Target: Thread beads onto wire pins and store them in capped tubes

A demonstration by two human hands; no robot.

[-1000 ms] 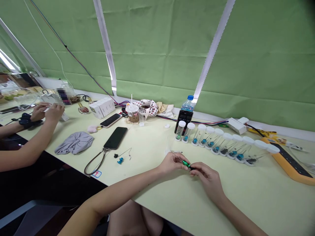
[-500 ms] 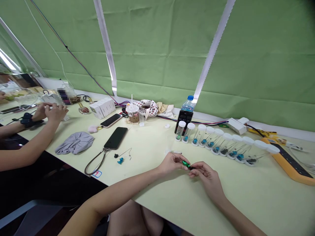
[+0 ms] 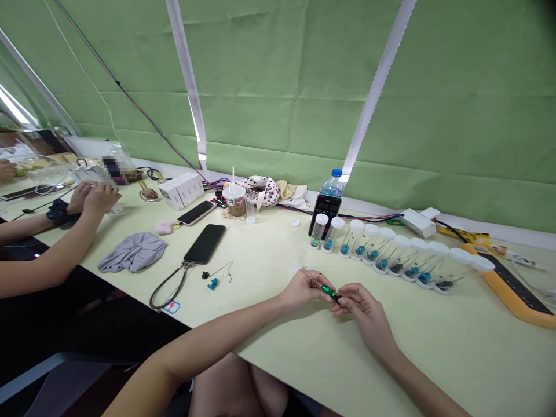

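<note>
Over the front half of the table, my left hand (image 3: 304, 289) is closed, its fingertips pinching a small shiny green part (image 3: 329, 291) with a thin wire sticking out to the left. My right hand (image 3: 362, 307) meets it from the other side, thumb and fingers pinched on the dark end of that same part. What exactly the right fingertips grip is mostly covered. Just behind my left hand lies a clear tube (image 3: 299, 269), partly hidden. Further left rest a small blue part (image 3: 212, 284), a black knob-like piece (image 3: 205, 275) and a bent wire (image 3: 226, 269).
A row of several white-capped clear tubes (image 3: 382, 255) stands behind my right hand. Behind them are a phone (image 3: 325, 208) and a bottle (image 3: 333, 184). An orange power strip (image 3: 512, 292) lies right. Leftward are another phone (image 3: 205, 243), a grey cloth (image 3: 134, 252) and a co-worker's hands (image 3: 95, 197).
My fingers have shifted slightly around the green part, which shows a little more of its dark end. The co-worker's hands have moved a bit. Otherwise things lie as before.
</note>
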